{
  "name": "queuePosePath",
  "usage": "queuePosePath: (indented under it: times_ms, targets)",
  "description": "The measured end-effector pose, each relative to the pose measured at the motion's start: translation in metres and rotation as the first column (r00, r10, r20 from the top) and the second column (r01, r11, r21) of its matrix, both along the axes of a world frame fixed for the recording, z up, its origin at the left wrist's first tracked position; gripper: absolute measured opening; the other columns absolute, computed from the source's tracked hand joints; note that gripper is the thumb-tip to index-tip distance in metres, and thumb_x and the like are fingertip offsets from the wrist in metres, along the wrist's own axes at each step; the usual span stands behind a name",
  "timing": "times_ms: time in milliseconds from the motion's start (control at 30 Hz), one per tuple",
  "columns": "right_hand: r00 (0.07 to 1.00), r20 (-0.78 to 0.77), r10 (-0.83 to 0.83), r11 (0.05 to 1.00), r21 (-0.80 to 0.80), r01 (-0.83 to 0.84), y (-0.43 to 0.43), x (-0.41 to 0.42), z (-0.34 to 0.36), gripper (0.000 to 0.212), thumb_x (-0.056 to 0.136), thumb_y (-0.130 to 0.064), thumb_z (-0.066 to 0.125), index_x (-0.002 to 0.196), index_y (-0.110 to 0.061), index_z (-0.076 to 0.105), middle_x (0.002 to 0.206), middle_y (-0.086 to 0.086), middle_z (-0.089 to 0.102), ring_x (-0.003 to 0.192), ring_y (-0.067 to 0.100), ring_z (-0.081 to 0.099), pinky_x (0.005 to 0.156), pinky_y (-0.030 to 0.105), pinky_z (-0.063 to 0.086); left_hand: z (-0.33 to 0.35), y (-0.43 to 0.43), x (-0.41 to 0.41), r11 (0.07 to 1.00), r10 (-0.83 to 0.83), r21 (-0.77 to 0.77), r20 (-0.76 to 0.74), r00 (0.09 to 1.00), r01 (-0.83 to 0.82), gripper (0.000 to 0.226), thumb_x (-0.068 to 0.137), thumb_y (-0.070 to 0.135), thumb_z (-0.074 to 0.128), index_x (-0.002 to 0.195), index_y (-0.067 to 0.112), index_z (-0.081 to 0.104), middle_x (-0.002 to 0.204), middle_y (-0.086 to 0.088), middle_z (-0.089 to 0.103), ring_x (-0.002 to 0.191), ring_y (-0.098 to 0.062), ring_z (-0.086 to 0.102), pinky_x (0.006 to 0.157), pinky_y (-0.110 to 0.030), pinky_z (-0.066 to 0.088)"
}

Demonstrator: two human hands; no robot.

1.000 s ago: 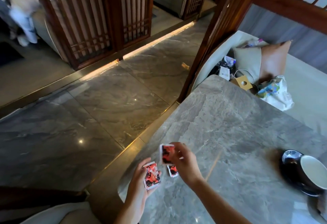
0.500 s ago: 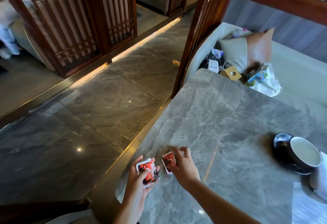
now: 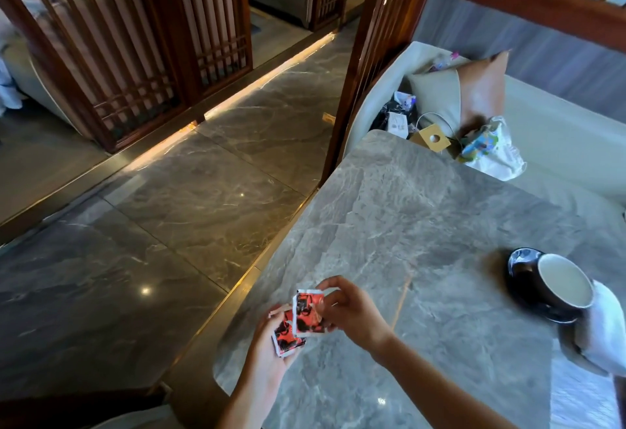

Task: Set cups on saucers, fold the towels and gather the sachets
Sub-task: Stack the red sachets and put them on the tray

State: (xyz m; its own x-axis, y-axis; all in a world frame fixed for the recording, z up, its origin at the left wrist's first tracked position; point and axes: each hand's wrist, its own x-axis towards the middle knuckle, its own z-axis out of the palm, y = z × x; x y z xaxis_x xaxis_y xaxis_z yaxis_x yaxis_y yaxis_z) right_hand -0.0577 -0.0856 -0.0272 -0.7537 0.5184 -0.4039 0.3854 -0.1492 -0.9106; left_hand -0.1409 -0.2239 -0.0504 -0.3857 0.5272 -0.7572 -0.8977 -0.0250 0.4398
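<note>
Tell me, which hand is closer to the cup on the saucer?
Right. The right hand is nearer the cup, though well apart from it; the left hand sits farther away, at the table's edge.

Two red-and-black sachets [image 3: 306,315] with white borders, overlapping, held above the bench's near-left corner; white-lined dark cup [image 3: 560,284] tilted on black saucer [image 3: 521,271], beside white towel [image 3: 606,330]

A two-tone cushion [image 3: 464,93] and plastic bag [image 3: 491,147] lie on the bench [image 3: 559,144].
</note>
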Motion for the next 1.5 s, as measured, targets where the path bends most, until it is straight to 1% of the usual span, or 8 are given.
queuePosePath:
  times_ms: [200, 367, 633, 900, 1000, 1133, 1300, 1500]
  targets:
    - [0.954, 0.215, 0.210, 0.880, 0.384, -0.280, -0.017, 0.001, 0.023, 0.035, 0.079, -0.012, 0.068, 0.108, -0.028, 0.060, 0.105, -0.004, 0.058, 0.075, 0.011, 0.066, 0.067, 0.028, 0.057, -0.001, 0.005, 0.007, 0.999, -0.049, -0.019, -0.079, 0.996, 0.048, 0.043, 0.082, -0.014, 0.047, 0.115, 0.011, 0.055, 0.101, -0.020, 0.068, 0.093, -0.037, 0.065, 0.075, -0.043, 0.056]
    - [0.727, 0.481, 0.489, 0.424, 0.598, -0.680, -0.022, 0.004, 0.028, 0.111, 0.067, -0.041, 0.079, 0.147, -0.038, 0.002, 0.153, -0.010, 0.023, 0.138, 0.013, 0.020, 0.111, 0.037, 0.027, 0.013, 0.005, 0.005, 0.995, -0.087, -0.049, -0.090, 0.992, 0.082, 0.047, 0.082, -0.017, 0.044, 0.117, 0.014, 0.050, 0.116, -0.021, 0.059, 0.106, -0.041, 0.057, 0.073, -0.045, 0.054]
    - [0.679, 0.483, 0.553, 0.222, 0.700, -0.679, -0.027, -0.001, 0.028, 0.091, 0.080, -0.013, 0.065, 0.147, -0.033, 0.007, 0.145, -0.003, 0.039, 0.134, 0.017, 0.032, 0.111, 0.039, 0.033, 0.034, 0.011, 0.005, 0.989, -0.141, -0.046, -0.050, 0.989, 0.139, 0.057, 0.086, -0.018, 0.041, 0.135, 0.011, 0.035, 0.131, -0.024, 0.047, 0.114, -0.043, 0.052, 0.048, -0.041, 0.057]
    - [0.715, 0.441, 0.543, 0.358, 0.648, -0.672, -0.023, 0.016, 0.020, 0.098, 0.076, -0.016, 0.070, 0.146, -0.037, 0.004, 0.142, -0.003, 0.040, 0.133, 0.016, 0.031, 0.106, 0.036, 0.040, 0.018, 0.019, 0.019, 0.976, -0.196, -0.108, -0.051, 0.979, 0.190, 0.046, 0.084, -0.015, 0.045, 0.124, 0.009, 0.043, 0.116, -0.025, 0.056, 0.093, -0.035, 0.060, 0.058, -0.046, 0.058]
    - [0.780, 0.369, 0.505, 0.633, 0.456, -0.626, -0.017, 0.035, 0.023, 0.108, 0.072, -0.023, 0.077, 0.147, -0.037, 0.000, 0.154, -0.007, 0.020, 0.142, 0.009, 0.014, 0.114, 0.026, 0.022, 0.015, 0.024, 0.029, 0.962, -0.251, -0.138, -0.111, 0.962, 0.235, 0.037, 0.085, -0.012, 0.040, 0.116, 0.006, 0.051, 0.105, -0.021, 0.063, 0.089, -0.032, 0.064, 0.068, -0.047, 0.055]
    - [0.985, 0.118, 0.125, 0.992, -0.017, -0.124, -0.014, 0.066, 0.034, 0.075, 0.084, -0.032, 0.067, 0.143, -0.038, 0.022, 0.151, -0.013, 0.025, 0.141, 0.004, 0.020, 0.112, 0.027, 0.022, 0.020, 0.027, 0.046, 0.929, -0.363, -0.168, -0.254, 0.896, 0.329, 0.035, 0.085, -0.002, 0.048, 0.117, 0.012, 0.052, 0.105, -0.013, 0.069, 0.090, -0.024, 0.069, 0.064, -0.034, 0.056]
    - [0.980, 0.111, -0.164, 0.952, -0.241, 0.187, -0.034, 0.088, 0.027, 0.051, 0.099, -0.038, 0.038, 0.147, -0.032, 0.022, 0.145, -0.003, 0.042, 0.132, 0.010, 0.041, 0.116, 0.034, 0.028, 0.033, 0.046, 0.085, 0.898, -0.440, -0.213, -0.372, 0.817, 0.386, 0.031, 0.087, 0.006, 0.047, 0.114, 0.019, 0.053, 0.107, -0.008, 0.065, 0.099, -0.024, 0.063, 0.070, -0.034, 0.054]
    - [0.974, 0.135, -0.183, 0.944, -0.252, 0.213, -0.026, 0.134, 0.027, 0.044, 0.102, -0.027, 0.034, 0.145, -0.033, 0.026, 0.119, -0.007, 0.058, 0.100, -0.009, 0.054, 0.081, 0.010, 0.046, 0.043, 0.059, 0.138, 0.875, -0.484, -0.243, -0.391, 0.783, 0.419, 0.025, 0.092, 0.009, 0.043, 0.102, 0.028, 0.055, 0.095, 0.000, 0.066, 0.084, -0.009, 0.064, 0.051, -0.014, 0.049]
